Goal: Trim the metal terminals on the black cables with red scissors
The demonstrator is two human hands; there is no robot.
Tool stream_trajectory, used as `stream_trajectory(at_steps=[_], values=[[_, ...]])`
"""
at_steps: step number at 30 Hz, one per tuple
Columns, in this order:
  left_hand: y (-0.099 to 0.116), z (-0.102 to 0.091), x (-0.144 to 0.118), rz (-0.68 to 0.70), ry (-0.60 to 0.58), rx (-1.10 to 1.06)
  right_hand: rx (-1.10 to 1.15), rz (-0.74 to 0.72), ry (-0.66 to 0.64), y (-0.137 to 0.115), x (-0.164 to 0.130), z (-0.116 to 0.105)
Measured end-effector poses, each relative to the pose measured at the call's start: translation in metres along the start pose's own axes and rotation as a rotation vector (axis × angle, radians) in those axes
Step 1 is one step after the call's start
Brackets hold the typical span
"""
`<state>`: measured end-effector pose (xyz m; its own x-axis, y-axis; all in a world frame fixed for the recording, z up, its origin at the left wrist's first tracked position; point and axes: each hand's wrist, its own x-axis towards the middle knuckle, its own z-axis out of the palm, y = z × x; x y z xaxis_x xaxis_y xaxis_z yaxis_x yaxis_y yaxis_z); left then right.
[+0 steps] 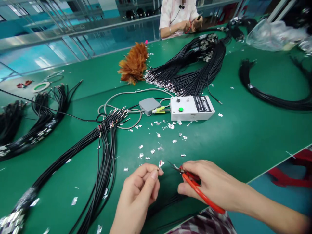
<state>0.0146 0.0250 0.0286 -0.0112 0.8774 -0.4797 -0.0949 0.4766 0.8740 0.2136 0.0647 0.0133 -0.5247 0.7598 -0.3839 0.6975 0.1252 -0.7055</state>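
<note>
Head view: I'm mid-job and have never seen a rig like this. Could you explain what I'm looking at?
There is no machine arm here, just a person's two bare hands. The one picture comes from a camera worn on their head, looking forward and down. The left hand pinches a thin cable end with silvery and red bits showing. The right hand holds red-handled cutters, tips pointing toward that end but apart from it. On the green table lie bundles of black cables, silvery scraps, a white box with a green button, and a brown feathery bundle. Across the table, another person is also handling something.
</note>
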Motion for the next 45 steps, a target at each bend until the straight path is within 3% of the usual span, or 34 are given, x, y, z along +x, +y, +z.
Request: stream_trajectory(at_steps=[11,19,23,34,45], values=[[0.002,0.004,-0.004,-0.005,0.010,0.028,0.187,-0.022,-0.272,-0.015,0.014,-0.004],[0.002,0.008,-0.005,0.036,0.051,0.113,0.222,-0.030,-0.326,-0.016,0.014,-0.010],[0.002,0.008,-0.005,0.063,0.032,0.154,0.313,-0.006,-0.417,-0.015,0.015,-0.012],[-0.002,0.005,-0.003,0.054,0.006,0.163,0.479,-0.024,-0.489,-0.013,0.020,-0.008],[-0.007,0.004,-0.003,0.033,0.005,0.137,0.496,-0.025,-0.495,-0.009,0.022,-0.005]])
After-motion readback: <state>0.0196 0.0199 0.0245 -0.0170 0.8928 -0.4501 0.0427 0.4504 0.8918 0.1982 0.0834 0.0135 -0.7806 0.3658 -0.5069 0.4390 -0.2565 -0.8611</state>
